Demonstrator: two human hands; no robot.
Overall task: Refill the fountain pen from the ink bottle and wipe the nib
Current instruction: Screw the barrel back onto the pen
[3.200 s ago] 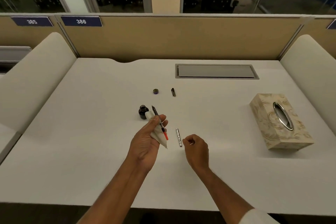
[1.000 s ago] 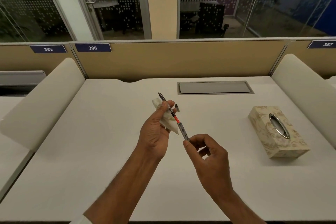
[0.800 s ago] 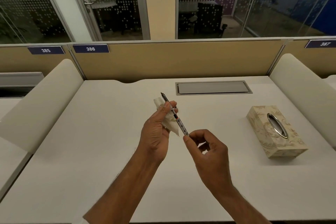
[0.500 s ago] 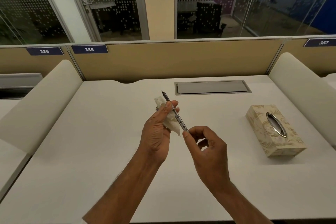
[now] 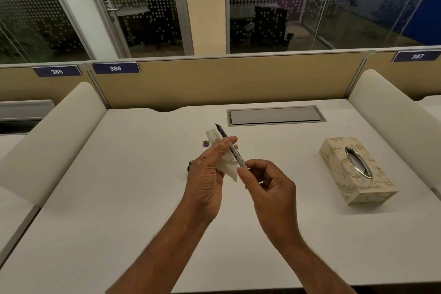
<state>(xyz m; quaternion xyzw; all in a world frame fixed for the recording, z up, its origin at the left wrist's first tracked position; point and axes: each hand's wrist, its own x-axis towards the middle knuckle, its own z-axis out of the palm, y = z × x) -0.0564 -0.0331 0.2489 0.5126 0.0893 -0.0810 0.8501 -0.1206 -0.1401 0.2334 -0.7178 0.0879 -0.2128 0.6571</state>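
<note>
The fountain pen (image 5: 230, 147) was held above the middle of the worktop (image 5: 119, 198), nib pointing up and away from the person, its patterned barrel slanting down toward the right hand (image 5: 269, 188). The left hand (image 5: 210, 174) had its fingers closed on the pen's upper section, with a crumpled tissue (image 5: 224, 162) pressed between palm and pen. The fingers of the right hand were pinched on the barrel's lower end, apparently seating or turning it onto the section.

Only a dark sliver of what was probably the ink bottle (image 5: 190, 166) showed on the worktop, just behind the left wrist; whether it stood open could not be told. A small round cap (image 5: 206, 143) lay beyond the hands, and a patterned tissue box (image 5: 355, 169) sat well apart to the right.

The risks looked plain. If the barrel went on crooked, the threads could bind or the ink reservoir inside could be squeezed, pushing ink out at the exposed nib. The tissue covered the grip but not the nib tip, so a drip could fall on the pale worktop or the fingers. A slip of the left wrist backward could knock the bottle beside it, and if that bottle was uncapped, it would spill. A loose pinch at the barrel's end might also let the pen twist free.
</note>
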